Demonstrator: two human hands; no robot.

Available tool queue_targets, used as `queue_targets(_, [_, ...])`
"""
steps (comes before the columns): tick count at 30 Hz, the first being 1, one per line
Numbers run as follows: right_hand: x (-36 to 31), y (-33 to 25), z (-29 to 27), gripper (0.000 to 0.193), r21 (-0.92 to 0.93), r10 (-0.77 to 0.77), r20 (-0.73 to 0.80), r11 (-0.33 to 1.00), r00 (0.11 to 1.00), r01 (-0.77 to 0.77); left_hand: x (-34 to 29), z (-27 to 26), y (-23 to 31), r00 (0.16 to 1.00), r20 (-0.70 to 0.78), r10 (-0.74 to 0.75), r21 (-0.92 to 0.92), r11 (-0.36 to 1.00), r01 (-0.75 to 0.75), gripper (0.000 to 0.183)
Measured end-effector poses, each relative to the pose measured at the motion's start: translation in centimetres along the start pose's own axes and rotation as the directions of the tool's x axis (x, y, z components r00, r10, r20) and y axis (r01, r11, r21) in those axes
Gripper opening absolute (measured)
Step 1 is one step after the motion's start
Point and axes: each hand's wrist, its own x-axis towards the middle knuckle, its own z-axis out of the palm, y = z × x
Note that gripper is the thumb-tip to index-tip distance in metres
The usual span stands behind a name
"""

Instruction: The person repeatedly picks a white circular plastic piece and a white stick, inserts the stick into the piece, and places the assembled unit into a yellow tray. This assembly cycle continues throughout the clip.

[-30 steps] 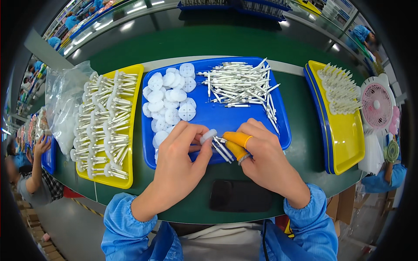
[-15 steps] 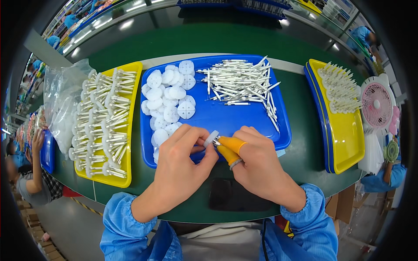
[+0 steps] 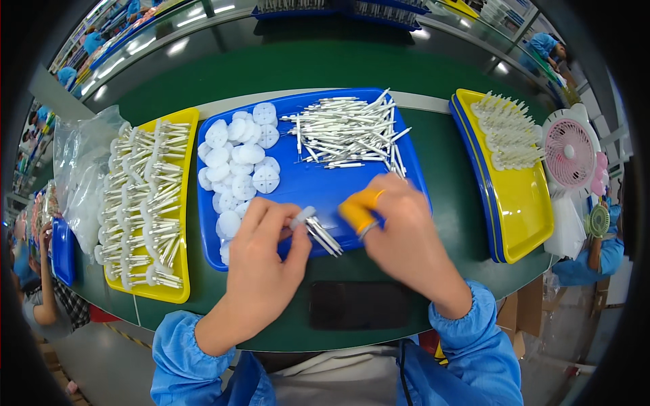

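My left hand (image 3: 263, 254) is closed, pinching a white plastic disc (image 3: 302, 216) between thumb and fingers. Several slim white rods (image 3: 323, 237) stick out of that disc, slanting down to the right. My right hand (image 3: 406, 227), with orange covers on thumb and forefinger and a ring-like band, is over the right front of the blue tray (image 3: 318, 193). Motion smears its fingertips, so whether they hold anything is unclear. Loose white discs (image 3: 237, 159) lie heaped along the tray's left side. A pile of loose white rods (image 3: 345, 132) fills its back right.
On the left, a yellow tray (image 3: 177, 247) bears rows of discs fitted with rods, beside a clear plastic bag (image 3: 78, 183). Another yellow tray (image 3: 525, 210), on blue ones, stands right, near a pink-and-white fan (image 3: 570, 152). A black phone-like slab (image 3: 359, 306) lies at the near edge.
My right hand has drawn away from the disc toward the right, leaving the rods exposed. My left hand still holds the disc. The whole view has shifted slightly.
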Motion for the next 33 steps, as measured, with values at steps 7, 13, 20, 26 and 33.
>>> queue_targets(7, [-0.3, 3.2, -3.0, 0.005, -0.531, 0.216, 0.022, 0.83, 0.976, -0.172, 0.9, -1.0, 0.5, 0.997, 0.044, -0.058, -0.102, 0.993, 0.063, 0.009])
queue_targets(13, [-0.2, 0.7, -2.1, 0.011, -0.064, 0.089, 0.127, 0.995, 0.988, -0.081, 0.9, -1.6, 0.3, 0.99, 0.101, -0.097, -0.204, 0.972, 0.116, 0.017])
queue_targets(20, [-0.4, -1.7, -1.9, 0.044, 0.222, -0.057, 0.278, 0.975, 0.959, -0.006, 0.9, -1.4, 0.1, 0.983, 0.124, -0.135, -0.257, 0.952, 0.163, 0.013])
queue_targets(26, [-0.8, -1.5, -1.6, 0.05, 0.122, -0.152, 0.291, 0.985, 0.945, 0.121, 0.9, -1.3, -0.1, 0.995, 0.097, -0.002, -0.197, 0.98, 0.021, 0.016])
queue_targets(33, [-0.7, -0.7, -0.9, 0.04, 0.073, -0.163, 0.215, 0.986, 0.963, 0.151, 0.8, -1.2, 0.4, 0.995, 0.078, -0.059, -0.18, 0.981, 0.072, 0.014])
